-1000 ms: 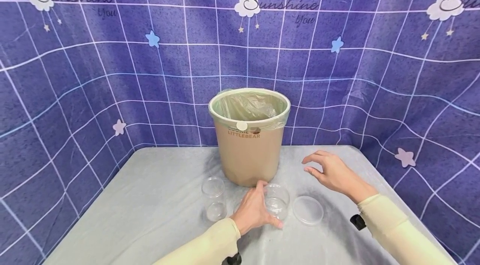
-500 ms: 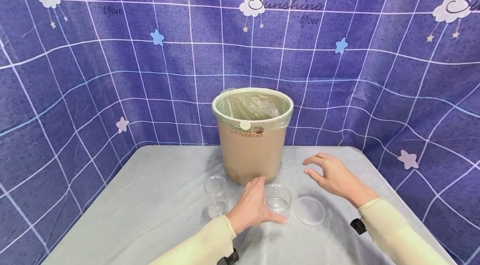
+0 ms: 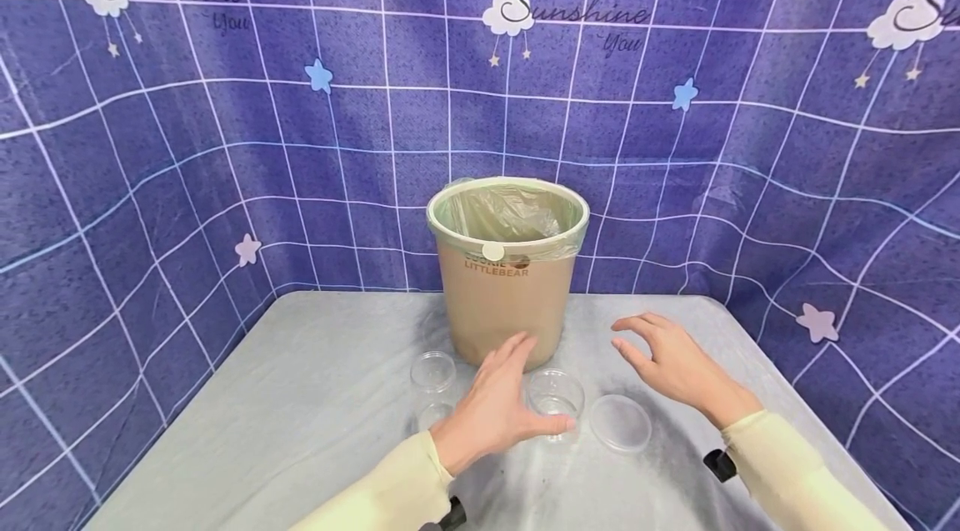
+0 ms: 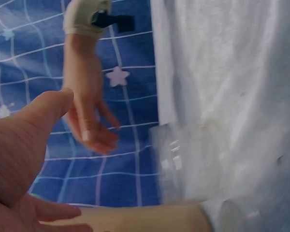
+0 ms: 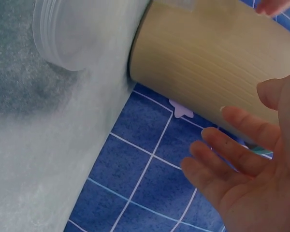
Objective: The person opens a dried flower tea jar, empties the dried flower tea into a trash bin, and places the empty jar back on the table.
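My left hand (image 3: 491,406) is above the table with thumb and fingers spread, holding nothing. Just right of it stands a clear round plastic container (image 3: 557,398); in the left wrist view the same container (image 4: 195,159) shows apart from my left hand (image 4: 19,150). Translucent round lids (image 3: 621,423), stacked as the right wrist view shows (image 5: 70,34), lie to the container's right. My right hand (image 3: 667,356) hovers behind the lids, fingers loosely bent and holding nothing. A narrower clear cup (image 3: 432,373) is left of my left hand, which partly hides it.
A beige trash bin (image 3: 506,306) with a thin plastic liner stands upright behind the containers. The table (image 3: 322,381) has a pale grey cover. Blue grid-patterned cloth (image 3: 360,122) hangs around the back and sides.
My left hand has risen off the table from beside the clear container, its fingers spreading. The right hand has barely moved. The view has shifted slightly.
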Available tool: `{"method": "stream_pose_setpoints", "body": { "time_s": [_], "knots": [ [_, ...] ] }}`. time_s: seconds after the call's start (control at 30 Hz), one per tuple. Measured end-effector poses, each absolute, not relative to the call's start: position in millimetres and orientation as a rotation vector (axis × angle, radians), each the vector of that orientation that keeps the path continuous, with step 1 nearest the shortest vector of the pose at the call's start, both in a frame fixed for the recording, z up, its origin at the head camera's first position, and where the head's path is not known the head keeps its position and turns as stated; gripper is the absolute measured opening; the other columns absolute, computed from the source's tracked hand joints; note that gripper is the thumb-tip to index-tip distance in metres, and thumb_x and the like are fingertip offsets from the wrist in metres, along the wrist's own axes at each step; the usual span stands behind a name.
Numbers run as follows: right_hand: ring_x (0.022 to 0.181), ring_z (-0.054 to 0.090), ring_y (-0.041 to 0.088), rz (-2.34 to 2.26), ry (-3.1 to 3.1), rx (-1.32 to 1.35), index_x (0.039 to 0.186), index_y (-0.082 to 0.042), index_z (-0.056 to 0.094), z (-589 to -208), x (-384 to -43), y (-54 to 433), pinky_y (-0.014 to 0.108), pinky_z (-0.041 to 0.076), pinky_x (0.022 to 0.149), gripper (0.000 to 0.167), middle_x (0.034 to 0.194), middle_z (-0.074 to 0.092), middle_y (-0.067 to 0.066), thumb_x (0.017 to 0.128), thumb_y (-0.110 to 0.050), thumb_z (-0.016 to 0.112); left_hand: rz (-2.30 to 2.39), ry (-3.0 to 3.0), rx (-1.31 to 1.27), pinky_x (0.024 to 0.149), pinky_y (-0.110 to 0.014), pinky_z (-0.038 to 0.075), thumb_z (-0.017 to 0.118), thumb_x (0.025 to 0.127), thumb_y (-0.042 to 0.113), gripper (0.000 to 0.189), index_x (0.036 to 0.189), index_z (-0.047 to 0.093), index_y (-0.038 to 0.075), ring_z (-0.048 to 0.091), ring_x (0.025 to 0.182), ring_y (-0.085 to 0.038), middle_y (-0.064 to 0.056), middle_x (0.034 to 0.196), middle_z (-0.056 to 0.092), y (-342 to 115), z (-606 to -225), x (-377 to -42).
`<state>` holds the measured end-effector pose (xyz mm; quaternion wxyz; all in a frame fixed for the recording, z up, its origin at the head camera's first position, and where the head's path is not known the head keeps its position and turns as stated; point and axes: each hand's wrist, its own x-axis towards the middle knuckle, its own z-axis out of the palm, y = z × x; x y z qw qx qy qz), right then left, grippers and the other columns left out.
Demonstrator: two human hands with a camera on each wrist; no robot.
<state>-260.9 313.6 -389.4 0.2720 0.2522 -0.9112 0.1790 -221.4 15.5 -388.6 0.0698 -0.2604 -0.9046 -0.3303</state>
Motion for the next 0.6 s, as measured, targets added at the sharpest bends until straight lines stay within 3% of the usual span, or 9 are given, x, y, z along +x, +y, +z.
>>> {"method": "stream_pose_setpoints", "body": {
  "time_s": [0.33, 0.6],
  "knots": [
    [0.114, 0.067, 0.034, 0.481, -2.463, 0.654, 0.122, -0.005, 0.07, -390, -256, 315, 0.052, 0.05, 0.099, 0.028, 0.117, 0.073, 0.011, 0.1, -0.022, 0.065, -0.949, -2.641, -0.778, 0.119, -0.05, 0.034, 0.084, 0.075, 0.06, 0.104, 0.157, 0.042, 0.012, 0.037, 0.148, -0.032, -0.006, 0.162, 0.041, -7, -361, -213],
    [0.118, 0.065, 0.038, 0.479, -2.485, 0.643, 0.13, -0.004, 0.067, -390, -253, 315, 0.055, 0.048, 0.102, 0.035, 0.124, 0.071, 0.014, 0.101, -0.024, 0.064, -0.927, -2.583, -0.688, 0.119, -0.053, 0.034, 0.082, 0.081, 0.055, 0.097, 0.157, 0.042, 0.009, 0.037, 0.147, -0.036, -0.011, 0.163, 0.039, -35, -347, -218]
  ]
}}
